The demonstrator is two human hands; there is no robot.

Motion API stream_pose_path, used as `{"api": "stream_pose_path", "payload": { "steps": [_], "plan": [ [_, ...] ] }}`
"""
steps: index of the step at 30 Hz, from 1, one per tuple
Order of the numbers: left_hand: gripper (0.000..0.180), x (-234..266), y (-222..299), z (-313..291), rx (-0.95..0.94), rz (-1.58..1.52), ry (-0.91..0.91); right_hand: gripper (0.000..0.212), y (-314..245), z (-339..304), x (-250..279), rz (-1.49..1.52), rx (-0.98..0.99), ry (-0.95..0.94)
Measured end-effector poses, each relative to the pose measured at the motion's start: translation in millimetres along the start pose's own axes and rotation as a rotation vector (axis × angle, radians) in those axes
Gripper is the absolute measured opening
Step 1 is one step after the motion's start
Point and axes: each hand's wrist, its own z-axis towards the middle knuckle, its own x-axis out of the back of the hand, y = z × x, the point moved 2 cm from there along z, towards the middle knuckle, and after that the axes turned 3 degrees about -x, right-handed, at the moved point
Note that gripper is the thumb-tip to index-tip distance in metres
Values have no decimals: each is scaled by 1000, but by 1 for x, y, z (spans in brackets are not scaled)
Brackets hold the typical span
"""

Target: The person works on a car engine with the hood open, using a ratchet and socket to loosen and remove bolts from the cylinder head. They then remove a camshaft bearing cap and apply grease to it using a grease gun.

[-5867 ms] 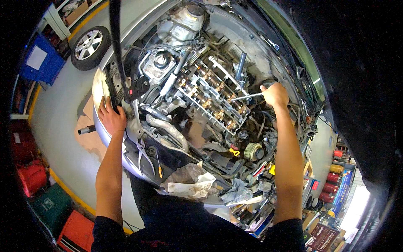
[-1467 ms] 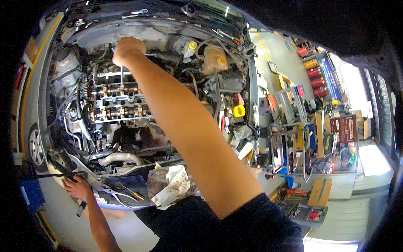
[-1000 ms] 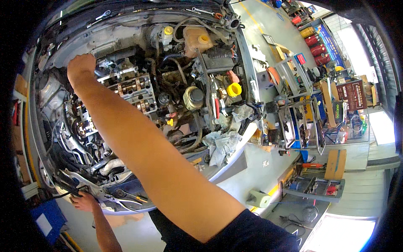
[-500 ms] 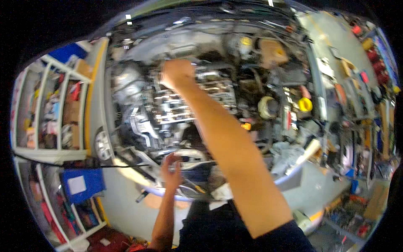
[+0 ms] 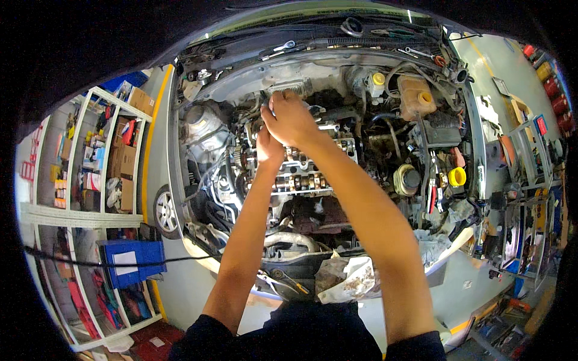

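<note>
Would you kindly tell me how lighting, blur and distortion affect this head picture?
In the head view, the left hand and right hand look fairly sharp; fisheye distortion bends white shelving near the left rim; glints dot the engine.

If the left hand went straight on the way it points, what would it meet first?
Probably the right hand, which shows just ahead of the left hand; depth is unclear, so it might pass underneath.

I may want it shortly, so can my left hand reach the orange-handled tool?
Probably yes: nothing covers the orange-handled tool, though your left hand must draw back from the engine.
</note>
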Motion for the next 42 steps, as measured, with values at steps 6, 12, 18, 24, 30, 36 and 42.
{"api": "stream_pose_path", "payload": {
  "steps": [6, 12, 18, 24, 30, 36, 42],
  "plan": [
    [32, 17, 22, 32, 206, -338, -26, 57, 60, -21, 72, -318, 115, -181],
    [21, -5, 21, 43, 267, -258, 40, 48, 61, -48, 82, -234, 13, -257],
    [16, 5, 36, 61, 140, -278, -375, 42, 2, -103, 67, -263, -330, -118],
    [20, 7, 27, 60, 196, -414, -263, 29, 3, -112, 64, -189, -227, -74],
    [15, 44, 32, 59, 136, -523, -79, 30, -5, -82, 77, -176, -95, -113],
    [22, 65, 15, 60, 204, -444, -38, 30, -9, -77, 39, -118, -85, -130],
    [29, 63, 8, 59, -36, -205, -74, 34, -8, -93, 14, -74, -114, -140]
  ]
}}
